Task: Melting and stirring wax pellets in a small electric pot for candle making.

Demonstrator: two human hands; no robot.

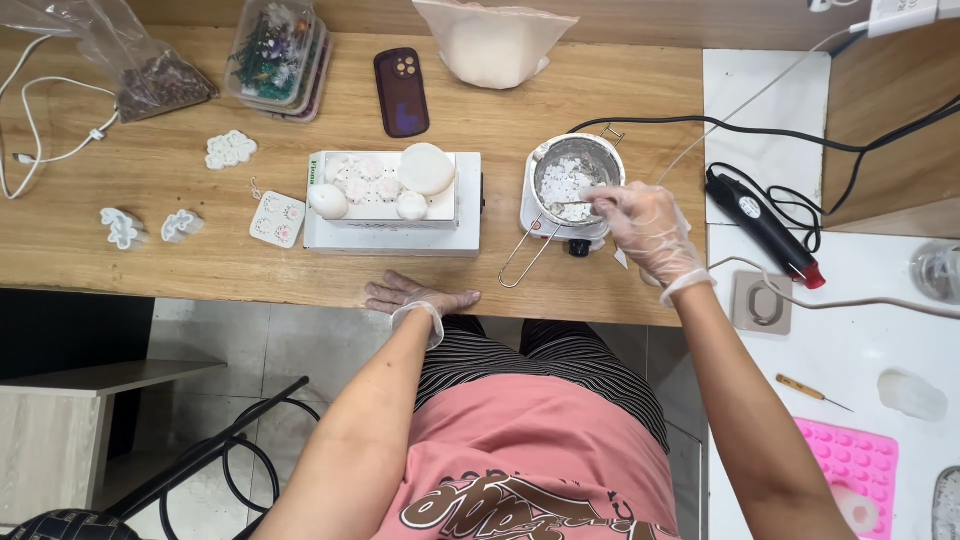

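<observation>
My right hand (645,232), in a clear glove, is closed on a thin stirring stick whose tip dips into a small metal pot (577,178) of white wax flakes. The pot sits on a little white electric heater (535,215) with a wire handle sticking out toward me. My left hand (415,297), also gloved, lies flat on the front edge of the wooden table (150,250) with fingers spread and nothing in it. Just beyond it stands a white box (390,230) with white flower-shaped and round wax pieces on top.
A dark phone (401,91), a bag of white flakes (495,45), clear boxes (280,55), a bag of brown bits (160,85) and white moulds (231,149) lie on the table. To the right are a black heat tool (765,228), cables and a pink silicone mould (860,470).
</observation>
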